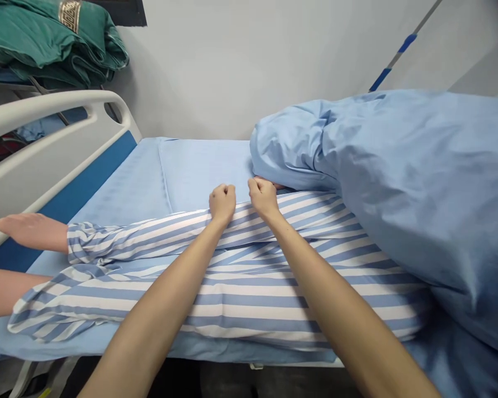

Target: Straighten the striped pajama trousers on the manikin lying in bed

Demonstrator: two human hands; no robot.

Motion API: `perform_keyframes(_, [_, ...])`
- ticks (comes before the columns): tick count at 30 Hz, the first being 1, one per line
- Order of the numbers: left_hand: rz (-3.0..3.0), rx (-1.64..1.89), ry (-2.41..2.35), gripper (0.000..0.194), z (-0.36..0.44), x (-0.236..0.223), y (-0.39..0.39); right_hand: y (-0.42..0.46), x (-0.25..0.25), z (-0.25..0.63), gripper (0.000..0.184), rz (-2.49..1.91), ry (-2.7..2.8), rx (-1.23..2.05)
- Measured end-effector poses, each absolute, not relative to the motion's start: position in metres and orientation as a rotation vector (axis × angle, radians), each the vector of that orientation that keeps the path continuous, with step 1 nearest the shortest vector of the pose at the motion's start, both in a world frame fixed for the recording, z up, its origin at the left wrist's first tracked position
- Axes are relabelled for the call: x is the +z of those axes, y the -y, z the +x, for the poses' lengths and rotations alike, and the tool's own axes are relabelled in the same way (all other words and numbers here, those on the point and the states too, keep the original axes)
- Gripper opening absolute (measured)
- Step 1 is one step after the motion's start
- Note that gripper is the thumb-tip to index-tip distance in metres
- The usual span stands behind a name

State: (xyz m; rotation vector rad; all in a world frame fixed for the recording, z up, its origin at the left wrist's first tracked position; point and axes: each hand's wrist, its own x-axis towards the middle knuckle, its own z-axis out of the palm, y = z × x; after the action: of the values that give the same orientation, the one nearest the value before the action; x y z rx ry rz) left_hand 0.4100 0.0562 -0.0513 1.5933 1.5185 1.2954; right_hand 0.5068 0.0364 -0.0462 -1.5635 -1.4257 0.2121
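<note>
Both my hands are closed into fists over the far leg of a pair of blue-and-white striped trousers (240, 287), worn by a figure lying on the bed. My left hand (223, 203) is at the far edge of that trouser leg, around the knee. A short gap to its right, my right hand (263, 196) is closed beside the rim of the light blue quilt (382, 149). The curled fingers face away, so whatever they may hold is hidden. A small skin-coloured part of the figure shows under the quilt's edge, just past my right hand.
At the left, the figure's bare foot (33, 231) points toward the white-and-blue bed end board (53, 143). Light blue sheet (203, 166) covers the mattress up to the wall (240, 72). A folded green cover (53, 44) lies behind the board; a blue-banded pole (406, 42) stands at upper right.
</note>
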Motion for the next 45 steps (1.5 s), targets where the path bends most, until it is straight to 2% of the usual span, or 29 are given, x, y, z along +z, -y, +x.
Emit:
perform_keyframes(3, [1.663,1.304,-1.387,0.031,0.432,-0.043,-0.055,-0.032,-0.049,0.522,0.038,-1.586,1.43,0.181])
perform_keyframes(7, [1.712,1.044,-1.441,0.029,0.455,-0.046,-0.049,-0.03,-0.043,0.545,0.037,-1.539,1.281,0.044])
perform_keyframes(10, [1.758,0.931,-1.497,0.028,0.46,-0.056,-0.047,-0.031,-0.043,0.568,0.037,-1.682,1.171,-0.045])
perform_keyframes(15, [1.816,0.874,-1.183,0.031,0.442,-0.055,-0.053,-0.031,-0.058,0.588,0.035,-1.832,1.148,-0.116])
perform_keyframes(18, [1.75,0.987,-1.161,0.034,0.391,-0.05,-0.06,-0.03,-0.061,0.584,0.036,-1.831,1.159,-0.136])
perform_keyframes(24, [1.61,1.233,-1.613,0.033,0.211,-0.056,-0.061,-0.03,-0.058,0.573,0.037,-2.027,1.155,-0.213])
perform_keyframes(28, [1.691,0.969,-1.691,0.036,0.141,-0.072,-0.057,-0.03,-0.055,0.567,0.038,-2.245,1.24,-0.212])
perform_keyframes(32, [1.781,0.874,-1.834,0.037,0.141,-0.078,-0.055,-0.041,-0.04,0.514,0.035,-2.232,1.334,-0.18])
perform_keyframes(34, [1.818,0.847,-1.89,0.038,0.146,-0.078,-0.055,-0.049,-0.034,0.455,0.036,-2.026,1.423,-0.111])
perform_keyframes(37, [1.839,0.868,-1.871,0.038,0.145,-0.08,-0.053,-0.055,-0.037,0.348,0.04,-1.585,1.634,0.163])
perform_keyframes(41, [1.771,0.989,-1.76,0.034,0.138,-0.08,-0.057,-0.051,-0.062,0.246,0.04,-1.432,1.733,0.432])
perform_keyframes(45, [1.373,1.337,-1.63,0.031,0.148,-0.072,-0.07,-0.051,-0.078,0.231,0.039,-1.408,1.679,0.581])
